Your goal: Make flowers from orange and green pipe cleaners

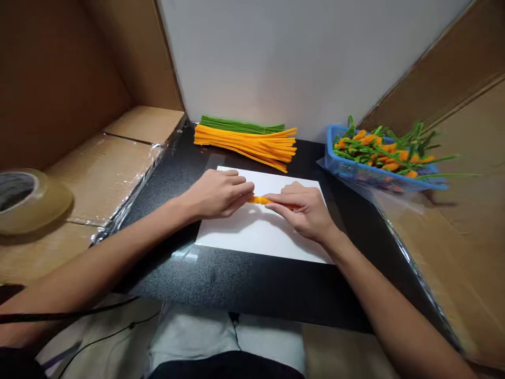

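Observation:
Between my two hands, over a white sheet of paper [252, 237], runs an orange pipe cleaner [260, 200] that looks twisted or coiled where it shows. My left hand [226, 193] is closed around its left end, and the fingers cover that part. Thumb and fingers of my right hand [302, 208] pinch the right end from the other side. Only a short fuzzy stretch is visible between the fingertips. Behind the paper lies a bundle of straight orange pipe cleaners [244, 142], with a bundle of green pipe cleaners [240, 125] just beyond it.
At the back right, a blue plastic basket [366, 171] is filled with green and orange pipe-cleaner pieces, some sticking out over its rim. A roll of clear tape [51, 202] sits on cardboard [122, 163] at the left. Cardboard walls flank the black tabletop [221, 284].

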`<state>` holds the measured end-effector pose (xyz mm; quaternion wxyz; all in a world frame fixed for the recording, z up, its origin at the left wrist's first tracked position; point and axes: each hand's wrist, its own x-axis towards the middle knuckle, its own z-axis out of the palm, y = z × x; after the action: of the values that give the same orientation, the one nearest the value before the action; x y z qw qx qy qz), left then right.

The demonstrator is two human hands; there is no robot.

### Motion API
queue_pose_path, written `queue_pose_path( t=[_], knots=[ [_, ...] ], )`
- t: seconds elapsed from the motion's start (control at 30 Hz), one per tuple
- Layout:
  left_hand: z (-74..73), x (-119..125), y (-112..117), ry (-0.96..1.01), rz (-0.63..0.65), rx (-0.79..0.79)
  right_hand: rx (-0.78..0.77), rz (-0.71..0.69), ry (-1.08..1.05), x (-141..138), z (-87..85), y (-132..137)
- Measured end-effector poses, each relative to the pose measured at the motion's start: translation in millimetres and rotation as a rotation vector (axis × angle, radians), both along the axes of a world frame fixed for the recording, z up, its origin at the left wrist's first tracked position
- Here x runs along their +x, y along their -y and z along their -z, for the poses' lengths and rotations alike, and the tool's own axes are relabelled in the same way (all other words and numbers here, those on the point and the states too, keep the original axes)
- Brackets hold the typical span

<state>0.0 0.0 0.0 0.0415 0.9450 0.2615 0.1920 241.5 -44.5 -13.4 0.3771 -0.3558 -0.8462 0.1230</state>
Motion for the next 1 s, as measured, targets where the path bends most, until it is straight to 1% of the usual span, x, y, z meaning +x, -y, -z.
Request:
queue_pose_path(
  t=[0.07,0.13,0.2,0.23,0.33,0.4,0.43,0.5,0.57,0.63,0.73,0.87,0.93,1.0],
  knots=[
    [2.5,4.3,0.2,0.072,0.003,-0.256,0.016,0.010,-0.008,2.0,-1.4,-0.1],
    [5.0,7.9,-0.4,0.133,-0.002,-0.501,0.063,0.011,0.025,3.6,-2.7,-0.2],
    [7.4,10.1,-1.9,0.181,-0.012,-0.763,0.147,-0.001,0.103,4.6,-4.3,-0.1],
    [8.5,10.8,-2.8,0.203,-0.021,-0.856,0.196,-0.005,0.155,5.0,-5.3,0.1],
    [11.2,11.3,-5.0,0.285,-0.038,-1.047,0.331,0.000,0.297,5.7,-8.1,0.4],
    [12.6,11.3,-5.7,0.326,-0.045,-1.107,0.372,0.016,0.353,6.1,-8.3,-0.1],
    [13.3,11.3,-5.8,0.337,-0.056,-1.098,0.369,0.033,0.364,6.4,-7.6,-0.7],
    [14.9,11.3,-6.2,0.340,-0.104,-1.002,0.316,0.077,0.351,6.8,-5.0,-2.2],
    [16.9,11.4,-6.8,0.331,-0.177,-0.859,0.206,0.112,0.288,7.3,-2.2,-3.4],
    [19.1,11.7,-7.7,0.338,-0.251,-0.752,0.067,0.138,0.197,7.5,-0.7,-3.8],
    [22.0,13.2,-8.4,0.361,-0.310,-0.698,-0.091,0.199,0.079,7.4,-1.7,-3.3],
    [23.6,13.7,-7.6,0.337,-0.327,-0.640,-0.191,0.257,-0.005,8.5,-4.7,-4.9],
    [25.0,11.6,-7.9,0.331,-0.344,-0.521,-0.245,0.283,-0.076,10.2,-4.7,-7.7],
    [27.9,8.2,-9.3,0.330,-0.326,-0.303,-0.342,0.321,-0.220,12.5,-3.5,-11.3]
  ],
)
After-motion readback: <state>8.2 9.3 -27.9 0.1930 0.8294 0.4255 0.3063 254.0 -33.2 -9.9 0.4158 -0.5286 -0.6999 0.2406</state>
